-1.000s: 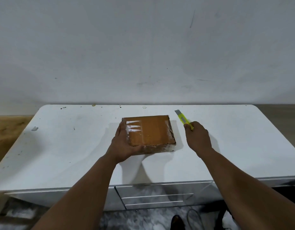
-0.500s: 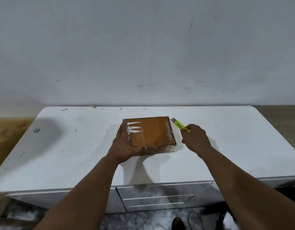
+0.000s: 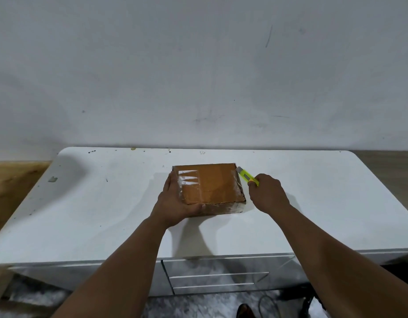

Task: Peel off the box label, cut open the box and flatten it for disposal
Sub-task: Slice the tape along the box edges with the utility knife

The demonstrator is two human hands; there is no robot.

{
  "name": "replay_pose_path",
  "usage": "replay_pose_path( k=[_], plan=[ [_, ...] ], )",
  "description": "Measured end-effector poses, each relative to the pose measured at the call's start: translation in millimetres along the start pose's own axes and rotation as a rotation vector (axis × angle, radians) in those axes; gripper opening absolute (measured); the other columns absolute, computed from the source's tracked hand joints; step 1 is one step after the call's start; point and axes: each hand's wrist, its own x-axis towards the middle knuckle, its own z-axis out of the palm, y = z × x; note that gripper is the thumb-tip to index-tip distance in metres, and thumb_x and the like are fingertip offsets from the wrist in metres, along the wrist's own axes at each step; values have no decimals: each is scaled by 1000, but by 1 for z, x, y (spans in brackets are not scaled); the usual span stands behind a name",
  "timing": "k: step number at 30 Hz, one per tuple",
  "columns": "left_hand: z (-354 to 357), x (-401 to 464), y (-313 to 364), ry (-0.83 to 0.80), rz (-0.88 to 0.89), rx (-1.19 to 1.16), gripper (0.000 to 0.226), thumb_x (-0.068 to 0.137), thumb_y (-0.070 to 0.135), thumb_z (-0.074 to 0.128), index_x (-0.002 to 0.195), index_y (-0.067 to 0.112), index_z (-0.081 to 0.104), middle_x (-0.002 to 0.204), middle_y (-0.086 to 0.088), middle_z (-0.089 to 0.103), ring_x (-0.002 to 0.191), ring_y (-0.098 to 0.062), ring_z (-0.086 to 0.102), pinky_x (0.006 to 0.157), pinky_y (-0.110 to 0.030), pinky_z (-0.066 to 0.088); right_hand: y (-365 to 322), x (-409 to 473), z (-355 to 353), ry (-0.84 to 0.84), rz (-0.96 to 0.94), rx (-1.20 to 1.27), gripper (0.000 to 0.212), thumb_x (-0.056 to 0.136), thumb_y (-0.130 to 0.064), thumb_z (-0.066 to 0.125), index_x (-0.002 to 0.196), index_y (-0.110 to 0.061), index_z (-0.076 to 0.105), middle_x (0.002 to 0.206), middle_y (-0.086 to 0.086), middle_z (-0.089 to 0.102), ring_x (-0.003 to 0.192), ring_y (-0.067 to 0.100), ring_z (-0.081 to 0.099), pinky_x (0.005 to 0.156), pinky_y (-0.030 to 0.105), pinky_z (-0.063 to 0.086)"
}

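Note:
A brown cardboard box (image 3: 212,183) wrapped in clear tape lies flat on the white table (image 3: 95,203). A shiny taped patch covers its top left part. My left hand (image 3: 175,200) grips the box's near left corner, thumb along the front edge. My right hand (image 3: 266,192) holds a yellow-green utility knife (image 3: 246,176). The knife's tip touches the box's far right corner.
The table's back edge meets a white wall. Drawers (image 3: 221,275) sit under the front edge. A small scrap (image 3: 52,179) lies at the table's left. Wooden floor shows on both sides, and a cable (image 3: 267,304) lies below on the marbled floor.
My right hand has moved left with the knife, bringing the blade from well right of the box to its far right corner. My left hand has kept its hold on the box.

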Motion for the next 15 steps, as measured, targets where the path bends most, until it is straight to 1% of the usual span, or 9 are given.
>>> replay_pose_path(
  k=[3, 8, 11, 15],
  plan=[
    [0, 0, 0, 2, 2, -2, 157, 36, 94, 69, 158, 40, -15, 169, 11, 6, 154, -20, 22, 122, -47, 29, -2, 0, 1, 3, 0, -27, 21, 96, -29, 45, 86, -12, 52, 92, 11, 64, 77, 30, 54, 61, 31, 36],
    [0, 0, 0, -3, -1, -2, 157, 36, 95, 68, 157, 41, -16, 170, 11, 5, 154, -21, 21, 122, -45, 28, -6, -3, 1, 22, -6, -62, 23, 98, -29, 46, 94, -9, 56, 94, 14, 62, 76, 31, 52, 63, 31, 37],
    [1, 1, -2, 4, 5, 9, 153, 44, 88, 75, 158, 41, -15, 169, 12, 7, 153, -21, 24, 122, -45, 29, -10, -4, 2, 24, -16, -98, 20, 98, -27, 45, 89, -11, 52, 93, 15, 63, 73, 30, 51, 62, 31, 36],
    [3, 2, -3, 37, 12, 2, 147, 47, 81, 81, 159, 41, -6, 167, 13, 18, 148, -20, 35, 119, -46, 36, -17, -5, -2, 4, -23, -148, 16, 97, -22, 46, 88, -11, 52, 92, 13, 60, 71, 30, 51, 62, 30, 37]
  ],
)
